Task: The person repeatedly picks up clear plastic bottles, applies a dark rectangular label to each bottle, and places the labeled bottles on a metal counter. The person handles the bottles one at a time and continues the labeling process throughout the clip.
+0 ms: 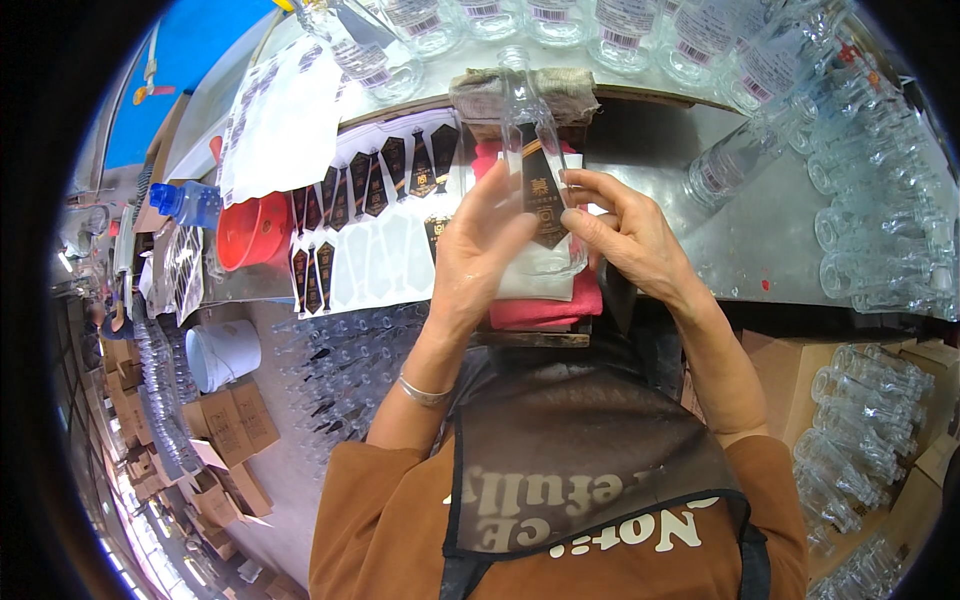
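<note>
A clear glass bottle [524, 110] lies in front of me, its neck on a folded grey rag [573, 97] and its base toward me. A black, tie-shaped label [543, 190] with gold print is on its upper face. My left hand [473, 250] is along the bottle's left side, fingers and thumb spread, the thumb slightly blurred over the glass. My right hand [635, 238] has curved fingers and thumb against the right side, by the label's edge. White sheeting and a red cloth [545, 313] lie beneath the bottle.
Left of the bottle lies a label sheet [365, 255] with several black labels and bare gaps. Beyond are a red basin [252, 232] and a blue-capped bottle [188, 203]. Labelled bottles [553, 22] line the back; clear bottles [850, 250] are stacked at right. A white bucket [225, 355] stands lower left.
</note>
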### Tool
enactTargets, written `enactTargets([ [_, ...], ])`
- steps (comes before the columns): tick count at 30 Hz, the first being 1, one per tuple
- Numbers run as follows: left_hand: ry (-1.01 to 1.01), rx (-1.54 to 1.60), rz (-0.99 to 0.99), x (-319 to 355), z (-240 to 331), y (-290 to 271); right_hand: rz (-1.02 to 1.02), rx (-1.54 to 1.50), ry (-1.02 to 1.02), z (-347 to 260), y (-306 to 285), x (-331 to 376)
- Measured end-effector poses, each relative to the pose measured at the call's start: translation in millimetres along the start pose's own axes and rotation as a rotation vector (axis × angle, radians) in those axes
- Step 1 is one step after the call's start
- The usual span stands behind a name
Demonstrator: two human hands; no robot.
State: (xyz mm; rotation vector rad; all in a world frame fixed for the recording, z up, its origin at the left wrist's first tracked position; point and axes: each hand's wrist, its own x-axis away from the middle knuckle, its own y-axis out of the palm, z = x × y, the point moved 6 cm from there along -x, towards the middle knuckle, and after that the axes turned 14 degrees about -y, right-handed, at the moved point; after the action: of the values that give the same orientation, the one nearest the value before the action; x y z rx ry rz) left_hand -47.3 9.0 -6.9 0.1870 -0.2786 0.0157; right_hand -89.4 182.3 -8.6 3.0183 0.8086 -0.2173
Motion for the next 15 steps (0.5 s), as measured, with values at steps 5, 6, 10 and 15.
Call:
enactTargets([
  [5, -0.022, 0.011, 0.0, -1.2, -1.8, -1.4, 0.012, -0.006, 0.018, 1.3, -0.4, -0.5],
  [6, -0.025, 0.016, -0.001, -1.2, -1.7, -1.4, 0.008, 0.004, 0.02, 0.3, -0.1, -0.6],
  [10, -0.031, 0.01, 0.0, -0.7, 0.4, -0.8, 0.035, 0.013, 0.023, -1.8, 0.6, 0.1],
  [15, -0.017, -0.007, 0.006, -0.8, 0.0, -1.2, 0.035, 0.013, 0.021, -0.2, 0.1, 0.6],
])
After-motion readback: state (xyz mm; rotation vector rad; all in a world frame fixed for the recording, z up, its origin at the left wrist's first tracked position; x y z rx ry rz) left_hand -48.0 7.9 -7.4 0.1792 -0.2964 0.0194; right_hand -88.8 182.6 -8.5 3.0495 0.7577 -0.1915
